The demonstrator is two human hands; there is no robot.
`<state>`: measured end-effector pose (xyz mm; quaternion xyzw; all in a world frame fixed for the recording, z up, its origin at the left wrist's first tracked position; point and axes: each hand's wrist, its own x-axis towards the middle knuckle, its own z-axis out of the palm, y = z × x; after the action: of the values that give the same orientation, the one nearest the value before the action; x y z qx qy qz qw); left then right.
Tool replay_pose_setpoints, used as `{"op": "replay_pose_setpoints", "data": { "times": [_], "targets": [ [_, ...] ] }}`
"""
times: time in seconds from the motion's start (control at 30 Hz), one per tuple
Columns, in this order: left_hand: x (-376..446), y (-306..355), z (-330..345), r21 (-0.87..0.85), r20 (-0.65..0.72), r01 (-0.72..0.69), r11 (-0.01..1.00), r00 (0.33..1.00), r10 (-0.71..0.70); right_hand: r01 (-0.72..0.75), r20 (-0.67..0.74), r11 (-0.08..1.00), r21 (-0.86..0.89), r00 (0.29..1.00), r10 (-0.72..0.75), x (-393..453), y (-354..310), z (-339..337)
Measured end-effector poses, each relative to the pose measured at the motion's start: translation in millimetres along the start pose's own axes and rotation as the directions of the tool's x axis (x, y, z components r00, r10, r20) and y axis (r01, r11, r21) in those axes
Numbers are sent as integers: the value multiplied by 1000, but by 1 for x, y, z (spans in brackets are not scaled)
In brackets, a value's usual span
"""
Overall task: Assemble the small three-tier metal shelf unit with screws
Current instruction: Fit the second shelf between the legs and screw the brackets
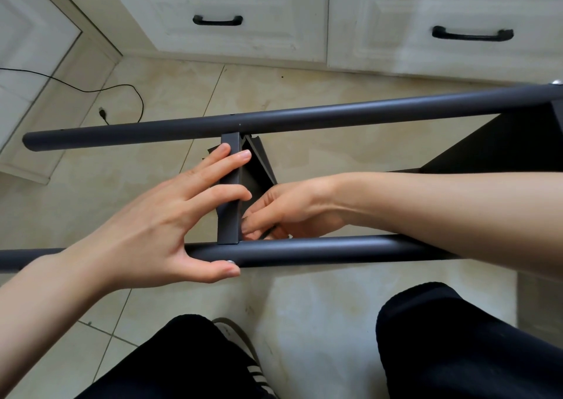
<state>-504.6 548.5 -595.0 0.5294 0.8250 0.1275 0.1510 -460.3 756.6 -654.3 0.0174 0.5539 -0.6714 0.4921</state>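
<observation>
Two dark grey metal poles lie across the view, a far pole (304,117) and a near pole (320,251). A dark shelf panel (229,225) stands edge-on between them. My left hand (158,216) spans the panel and near pole: fingers lie straight on the panel's edge, thumb presses under the pole beside a silver screw head (229,262). My right hand (283,212) reaches behind the panel, fingers curled, pinching a thin dark tool (268,233) close to the near pole. Another dark shelf (502,142) is fixed at the right, with a screw head (557,82) above it.
White cabinet drawers with black handles (217,20) stand behind. A black cable with a plug (103,113) lies on the beige tiled floor at left. My knees in black trousers (457,337) and a striped shoe (243,353) are below the near pole.
</observation>
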Motion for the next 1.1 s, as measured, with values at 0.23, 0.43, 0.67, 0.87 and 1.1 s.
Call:
{"op": "replay_pose_setpoints", "data": {
  "times": [0.23,0.43,0.67,0.87,1.1],
  "targets": [
    [0,1,-1,4,3,2,1000,1000,-2,-7,14,1000,26,1000,7,-5,-4,-6],
    [1,1,-2,17,6,4,1000,1000,-4,-19,-15,1000,-11,1000,19,2,1,0],
    [0,2,-2,17,3,6,1000,1000,-6,-45,25,998,35,999,44,-5,-4,-4],
    [0,1,-1,13,7,7,1000,1000,-7,-49,-18,998,-40,999,48,-2,-2,-1],
    [1,1,-1,9,5,0,1000,1000,0,-91,46,996,12,995,90,-8,-8,-8]
  ]
}}
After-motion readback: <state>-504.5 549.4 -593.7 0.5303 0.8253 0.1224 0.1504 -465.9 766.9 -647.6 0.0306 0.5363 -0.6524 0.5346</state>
